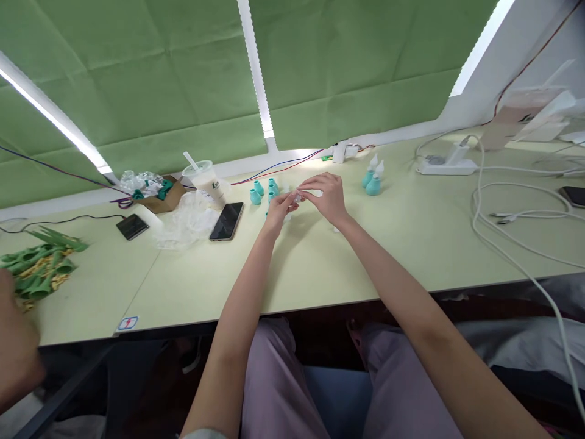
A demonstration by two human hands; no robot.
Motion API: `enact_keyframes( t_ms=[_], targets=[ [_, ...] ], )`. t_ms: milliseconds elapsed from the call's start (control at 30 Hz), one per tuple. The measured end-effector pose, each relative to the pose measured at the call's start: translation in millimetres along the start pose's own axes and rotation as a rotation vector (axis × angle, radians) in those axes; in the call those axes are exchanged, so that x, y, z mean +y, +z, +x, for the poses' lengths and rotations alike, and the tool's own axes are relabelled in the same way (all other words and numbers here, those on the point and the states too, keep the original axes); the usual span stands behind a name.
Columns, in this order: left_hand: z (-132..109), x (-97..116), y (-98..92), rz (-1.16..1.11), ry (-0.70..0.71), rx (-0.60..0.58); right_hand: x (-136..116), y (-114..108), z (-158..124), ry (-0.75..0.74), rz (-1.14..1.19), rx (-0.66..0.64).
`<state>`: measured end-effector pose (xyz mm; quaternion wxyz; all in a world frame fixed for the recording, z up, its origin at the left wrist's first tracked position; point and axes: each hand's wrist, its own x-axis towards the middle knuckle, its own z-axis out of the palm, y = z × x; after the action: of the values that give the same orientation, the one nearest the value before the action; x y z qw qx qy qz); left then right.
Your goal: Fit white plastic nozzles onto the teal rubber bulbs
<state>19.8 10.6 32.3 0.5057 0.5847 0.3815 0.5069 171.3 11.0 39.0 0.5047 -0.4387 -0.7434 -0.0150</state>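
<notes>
Both hands meet over the middle of the table. In the fingertips of my left hand (280, 213) is a small translucent plastic piece (298, 198), its exact shape mostly covered. My right hand (328, 198) pinches at the same piece from the other side. Just behind the left hand stand several teal rubber bulbs (257, 192) with open necks, some partly hidden by the fingers. To the right of my right hand, two teal bulbs (373, 185) stand upright with whitish pointed nozzles (380, 166) in their necks.
Left of the hands lie a phone (227, 221), a crumpled plastic bag (189, 219), a drink cup (205, 180) and a cardboard box (162, 198). Green parts (41, 268) lie near another person's arm (16, 341). A power strip (448, 166) and white cables (516, 213) occupy the right.
</notes>
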Motion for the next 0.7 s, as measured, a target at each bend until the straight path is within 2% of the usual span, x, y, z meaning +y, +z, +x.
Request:
enact_keyframes(
  t_ms=[200,500,600,700],
  targets=[
    [4.4,-4.6,-4.1,0.044,-0.007,0.081,-0.7,1.5,-0.7,0.053,0.119,0.005],
    [8.2,-7.7,-8.3,0.077,0.016,0.075,-6.1,-1.0,-2.2,0.148,0.372,-0.032],
    [8.5,-8.4,-8.1,0.101,0.044,0.085,-4.4,1.2,-2.7,0.218,0.483,-0.012],
    [7.0,-6.3,-7.2,0.154,0.109,0.075,-1.6,3.0,-2.9,0.362,0.619,-0.032]
  ],
)
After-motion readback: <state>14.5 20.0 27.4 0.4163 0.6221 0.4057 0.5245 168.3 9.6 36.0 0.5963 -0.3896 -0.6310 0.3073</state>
